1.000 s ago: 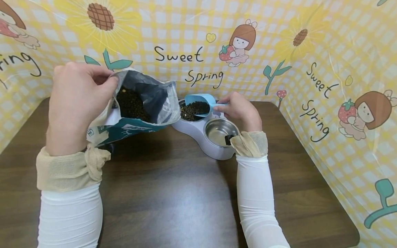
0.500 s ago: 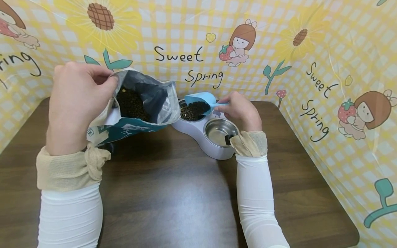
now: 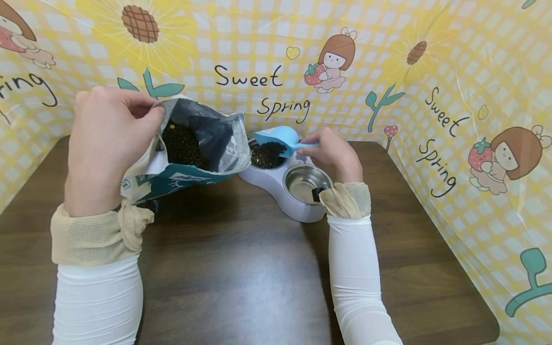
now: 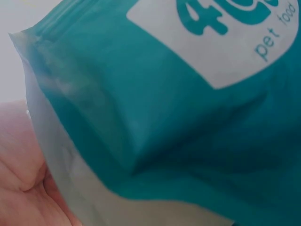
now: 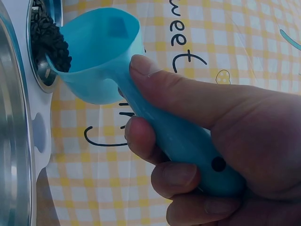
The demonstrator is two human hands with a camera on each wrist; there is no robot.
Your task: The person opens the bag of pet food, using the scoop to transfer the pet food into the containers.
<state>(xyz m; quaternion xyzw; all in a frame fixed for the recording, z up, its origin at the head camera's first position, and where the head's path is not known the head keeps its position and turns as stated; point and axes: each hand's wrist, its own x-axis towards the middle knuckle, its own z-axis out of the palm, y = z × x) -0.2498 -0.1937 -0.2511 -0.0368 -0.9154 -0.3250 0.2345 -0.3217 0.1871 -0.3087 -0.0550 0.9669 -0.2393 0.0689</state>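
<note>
My left hand (image 3: pixel 109 139) pinches the upper left edge of a teal pet food bag (image 3: pixel 185 179). The bag gapes toward me, showing a silver lining and dark kibble (image 3: pixel 183 146) inside; its printed front (image 4: pixel 117 103) fills the left wrist view. In my right hand (image 3: pixel 334 151) is the handle of a light blue scoop (image 3: pixel 282 135), thumb along the top and fingers curled beneath, as the right wrist view shows. Tipped over the far steel bowl, the scoop has its lip at a heap of dark kibble (image 5: pixel 49 40). The scoop's inside looks mostly bare in the right wrist view.
A white double bowl stand (image 3: pixel 269 184) sits on the brown wooden table (image 3: pixel 241 268). Its nearer steel bowl (image 3: pixel 304 182) lies close to my right wrist, with a small black object at its rim. Yellow checked cloth (image 3: pixel 241 43) rises behind and at the sides.
The scoop has tilted further over the far bowl, and kibble has slid from it onto the heap there. My left hand and the bag have stayed in place.
</note>
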